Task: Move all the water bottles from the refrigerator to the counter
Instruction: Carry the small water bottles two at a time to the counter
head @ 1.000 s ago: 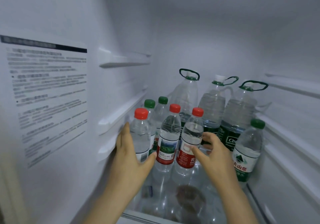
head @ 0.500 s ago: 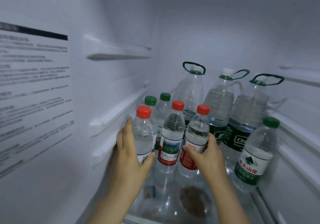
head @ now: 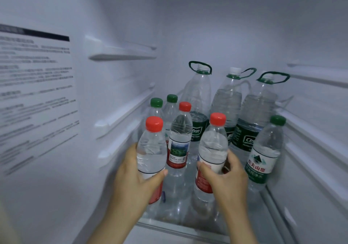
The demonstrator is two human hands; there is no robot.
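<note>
Inside the refrigerator, my left hand [head: 134, 183] grips a red-capped water bottle [head: 151, 147] around its middle. My right hand [head: 228, 179] grips a second red-capped bottle [head: 212, 147] the same way. Both bottles are nearer to me than the others. A third red-capped bottle [head: 178, 142] stands between them on the glass shelf [head: 188, 226]. Two small green-capped bottles [head: 157, 108] stand behind at the left. Another green-capped bottle [head: 263, 153] stands at the right. Three large bottles with green carry handles [head: 199, 96] line the back.
The fridge's left wall carries a printed label [head: 35, 96] and shelf rails [head: 120, 55]. More rails [head: 316, 130] run along the right wall. The shelf's front edge lies just below my wrists.
Both hands have closed round their red-capped bottles and drawn them towards me, away from the middle red-capped bottle.
</note>
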